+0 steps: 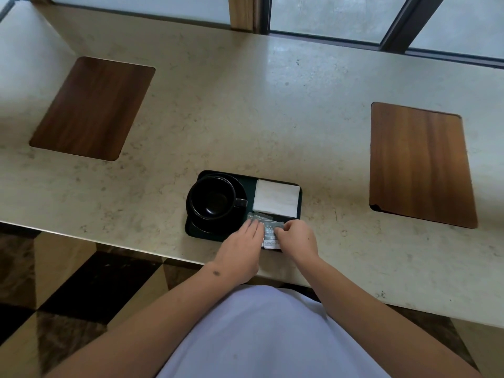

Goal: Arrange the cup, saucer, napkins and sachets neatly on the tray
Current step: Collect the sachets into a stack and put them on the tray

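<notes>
A dark rectangular tray (249,181) lies near the counter's front edge. On its left half a black cup (212,199) stands upright on a black saucer (201,226), handle to the right. White folded napkins (276,197) fill the far right part. Several grey and white sachets (268,231) lie at the near right corner. My left hand (241,246) rests flat with its fingertips on the sachets. My right hand (297,237) pinches a sachet's right edge, fingers curled.
The beige stone counter (272,118) has two inset wooden panels, one at the left (92,107) and one at the right (420,165). Windows run along the back. A checkered floor shows below the counter's front edge.
</notes>
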